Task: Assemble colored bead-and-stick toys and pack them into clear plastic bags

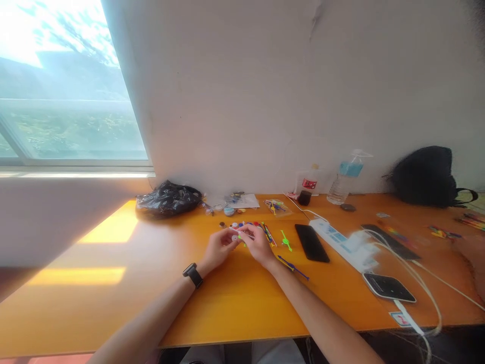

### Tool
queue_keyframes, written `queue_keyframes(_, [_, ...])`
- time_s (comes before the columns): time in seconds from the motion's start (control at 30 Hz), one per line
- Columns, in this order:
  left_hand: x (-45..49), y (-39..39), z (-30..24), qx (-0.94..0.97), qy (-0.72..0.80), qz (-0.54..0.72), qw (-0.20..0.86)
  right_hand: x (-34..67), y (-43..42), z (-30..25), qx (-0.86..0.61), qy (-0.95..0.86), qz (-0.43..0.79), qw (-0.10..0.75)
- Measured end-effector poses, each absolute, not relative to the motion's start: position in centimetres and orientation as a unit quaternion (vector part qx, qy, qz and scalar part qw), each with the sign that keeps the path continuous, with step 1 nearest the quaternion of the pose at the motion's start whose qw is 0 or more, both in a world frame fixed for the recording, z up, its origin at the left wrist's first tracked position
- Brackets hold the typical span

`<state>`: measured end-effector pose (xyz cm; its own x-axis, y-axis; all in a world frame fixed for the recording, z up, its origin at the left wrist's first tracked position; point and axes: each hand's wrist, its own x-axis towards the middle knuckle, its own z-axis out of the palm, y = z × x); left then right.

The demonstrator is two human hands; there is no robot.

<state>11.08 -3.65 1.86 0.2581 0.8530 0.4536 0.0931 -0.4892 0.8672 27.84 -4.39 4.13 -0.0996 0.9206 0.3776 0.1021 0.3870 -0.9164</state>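
Observation:
My left hand [219,248], with a black watch on its wrist, and my right hand [258,243] meet over the orange table [151,283]. Both are closed in a pinch on a small white stick piece [238,233], which has a white round part and a bit of green at the fingertips. Just beyond the fingers lies a scatter of small coloured sticks and round beads [261,227]. A green stick piece [286,240] and a blue-and-yellow stick piece [292,266] lie to the right of my right hand.
A black phone [311,242], white power strip [343,241] with cables, and two more devices [387,286] lie at right. Along the wall: black plastic bag [168,198], small bags of parts [278,206], water bottle [344,179], black backpack [428,176].

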Motion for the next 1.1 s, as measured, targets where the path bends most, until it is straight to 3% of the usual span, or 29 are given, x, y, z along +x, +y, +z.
queue_keyframes(0.53, [11.0, -3.8, 1.6, 0.725, 0.355, 0.467, 0.360, 27.5, -4.8, 4.2, -0.396, -0.645, 0.402, 0.515])
queue_keyframes(0.9, [10.9, -4.0, 1.6, 0.776, 0.326, 0.426, 0.331, 27.6, -4.6, 2.7, -0.382, -0.738, 0.336, 0.444])
queue_keyframes(1.1, [10.8, -4.1, 1.4, 0.771, 0.351, 0.427, 0.316, 27.7, -4.8, 2.8, -0.388, -0.742, 0.317, 0.445])
